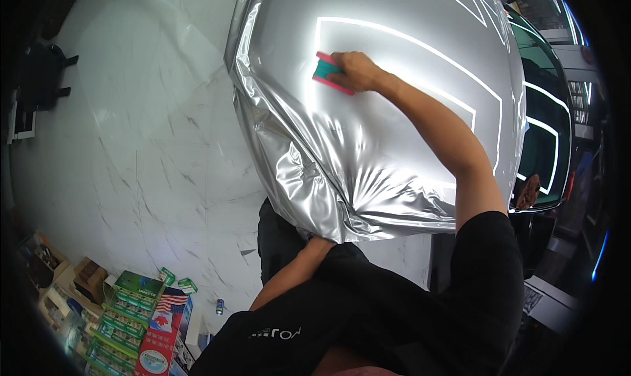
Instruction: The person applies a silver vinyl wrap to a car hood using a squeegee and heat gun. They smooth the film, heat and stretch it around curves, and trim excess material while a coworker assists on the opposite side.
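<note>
A sheet of glossy silver wrap film (394, 133) lies over a car hood, smooth on top and hanging past its edges. My right hand (358, 71) is closed on a pink and teal squeegee (325, 70), which rests on the film over the upper left of the hood. My left hand (320, 246) grips the film's near edge, close to my body; its fingertips are hidden by the film. Deep creases (348, 202) fan out from near that hand, and the film hangs in loose folds down the left side.
Pale marble-patterned floor (164, 146) stretches to the left. Green boxes (128, 313) stand stacked at the lower left, with a small can (219, 305) on the floor beside them. A black chair (43, 77) is at the far left. The dark windshield (542, 113) is at the right, near a brown cloth (528, 193).
</note>
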Demonstrator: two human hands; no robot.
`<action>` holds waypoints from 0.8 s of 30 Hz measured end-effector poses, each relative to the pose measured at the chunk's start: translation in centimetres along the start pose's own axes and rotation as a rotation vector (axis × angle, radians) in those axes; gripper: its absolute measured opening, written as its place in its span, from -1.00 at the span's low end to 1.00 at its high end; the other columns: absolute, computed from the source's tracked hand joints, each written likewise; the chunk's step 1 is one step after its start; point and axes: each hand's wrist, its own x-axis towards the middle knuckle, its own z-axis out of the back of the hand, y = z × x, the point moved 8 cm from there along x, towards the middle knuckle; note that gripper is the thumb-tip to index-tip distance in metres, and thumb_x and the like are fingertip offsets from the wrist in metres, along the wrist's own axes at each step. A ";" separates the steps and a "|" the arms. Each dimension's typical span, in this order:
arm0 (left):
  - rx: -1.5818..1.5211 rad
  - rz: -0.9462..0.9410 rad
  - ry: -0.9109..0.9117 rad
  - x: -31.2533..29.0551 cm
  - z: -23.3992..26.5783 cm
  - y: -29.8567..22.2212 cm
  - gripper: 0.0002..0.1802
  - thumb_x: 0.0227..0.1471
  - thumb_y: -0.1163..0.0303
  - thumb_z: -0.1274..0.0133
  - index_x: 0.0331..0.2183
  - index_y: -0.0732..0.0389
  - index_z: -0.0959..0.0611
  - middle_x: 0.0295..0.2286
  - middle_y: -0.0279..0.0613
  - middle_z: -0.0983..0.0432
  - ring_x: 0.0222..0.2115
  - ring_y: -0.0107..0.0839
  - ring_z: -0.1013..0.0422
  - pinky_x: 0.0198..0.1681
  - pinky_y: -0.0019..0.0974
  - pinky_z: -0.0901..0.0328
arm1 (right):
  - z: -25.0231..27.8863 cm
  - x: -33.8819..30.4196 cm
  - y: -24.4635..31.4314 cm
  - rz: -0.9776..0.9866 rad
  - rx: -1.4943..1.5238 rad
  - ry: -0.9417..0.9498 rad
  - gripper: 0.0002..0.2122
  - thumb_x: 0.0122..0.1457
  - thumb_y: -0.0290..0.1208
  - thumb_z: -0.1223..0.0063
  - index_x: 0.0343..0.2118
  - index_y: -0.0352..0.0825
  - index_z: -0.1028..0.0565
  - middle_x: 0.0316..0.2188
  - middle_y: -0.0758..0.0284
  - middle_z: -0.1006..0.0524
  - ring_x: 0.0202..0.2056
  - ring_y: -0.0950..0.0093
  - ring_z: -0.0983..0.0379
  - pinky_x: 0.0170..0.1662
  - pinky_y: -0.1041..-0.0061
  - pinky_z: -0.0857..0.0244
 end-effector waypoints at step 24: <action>-0.066 -0.043 -0.018 0.2 1.0 0.7 -0.41 0.39 0.03 0.16 0.23 0.25 -0.36 0.19 -0.06 -0.34 0.18 -0.12 -0.32 0.28 -0.03 -0.24 | 5.0 5.2 2.4 -0.402 0.378 -0.139 -0.59 0.13 -0.09 -0.30 -0.27 -0.43 -0.59 -0.43 0.03 -0.65 -0.42 0.19 -0.63 -0.22 0.27 -0.49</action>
